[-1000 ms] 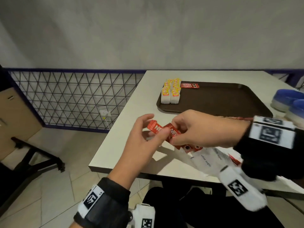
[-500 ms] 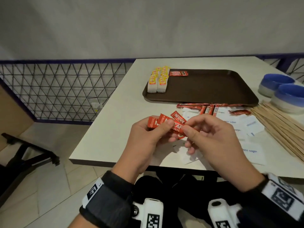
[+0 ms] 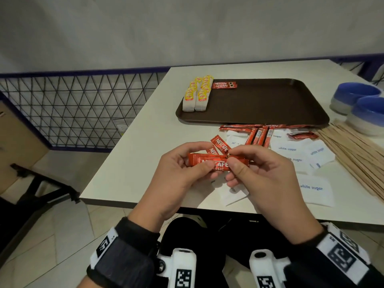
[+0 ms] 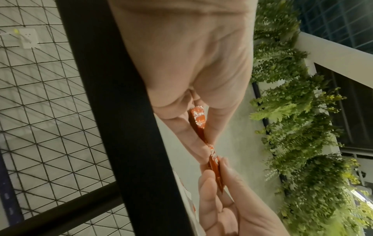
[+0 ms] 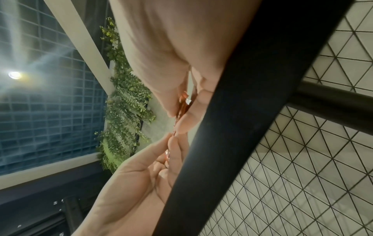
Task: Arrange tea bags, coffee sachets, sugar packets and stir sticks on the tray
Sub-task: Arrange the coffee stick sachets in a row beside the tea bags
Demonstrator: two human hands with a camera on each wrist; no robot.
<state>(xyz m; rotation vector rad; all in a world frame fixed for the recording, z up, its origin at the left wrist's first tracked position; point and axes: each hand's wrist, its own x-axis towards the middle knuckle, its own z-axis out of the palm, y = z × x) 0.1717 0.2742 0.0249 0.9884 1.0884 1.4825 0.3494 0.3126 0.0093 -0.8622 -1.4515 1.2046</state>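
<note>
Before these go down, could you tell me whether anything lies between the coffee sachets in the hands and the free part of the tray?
Nothing visible blocks the way. Both hands, left hand and right hand, pinch the coffee sachets above the table; loose sachets lie flat before the tray, low enough to pass over.

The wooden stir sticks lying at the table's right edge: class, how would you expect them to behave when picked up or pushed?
The stir sticks look thin and flat, so they are probably light and fairly stiff, and unlikely to roll. They lie loose and fanned on the table, so a push would likely scatter them; gathering them first seems wise.
</note>
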